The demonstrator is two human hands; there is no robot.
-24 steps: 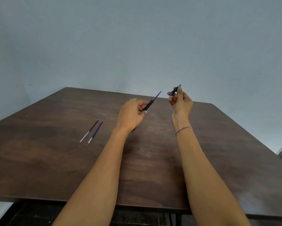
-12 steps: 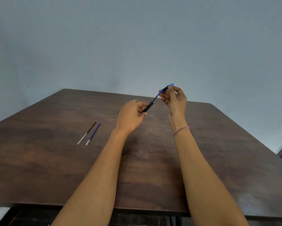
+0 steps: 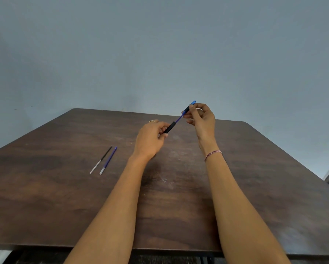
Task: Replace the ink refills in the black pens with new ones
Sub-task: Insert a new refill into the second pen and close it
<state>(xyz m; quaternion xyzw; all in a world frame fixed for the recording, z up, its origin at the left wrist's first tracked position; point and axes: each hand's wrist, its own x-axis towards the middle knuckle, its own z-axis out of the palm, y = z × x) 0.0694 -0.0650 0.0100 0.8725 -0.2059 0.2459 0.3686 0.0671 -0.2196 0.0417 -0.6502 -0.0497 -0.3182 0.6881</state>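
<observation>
Right hand (image 3: pixel 202 119) has closed the gap since a second ago, so the short black blue-tipped nose piece (image 3: pixel 188 108) it pinches now meets the thin purple refill (image 3: pixel 178 119) sticking out of the black plastic barrel (image 3: pixel 170 127) gripped in the left hand (image 3: pixel 150 140), just above centre frame. Push in crooked and that skinny refill likely bends or jams instead of seating.

Black pen (image 3: pixel 170 127) apart, centre frame
Blue refill (image 3: pixel 179 118) spans the barrel (image 3: pixel 168 129) and tip piece (image 3: pixel 187 108) I hold; two loose refills (image 3: pixel 108 160) lie centre-left.
</observation>
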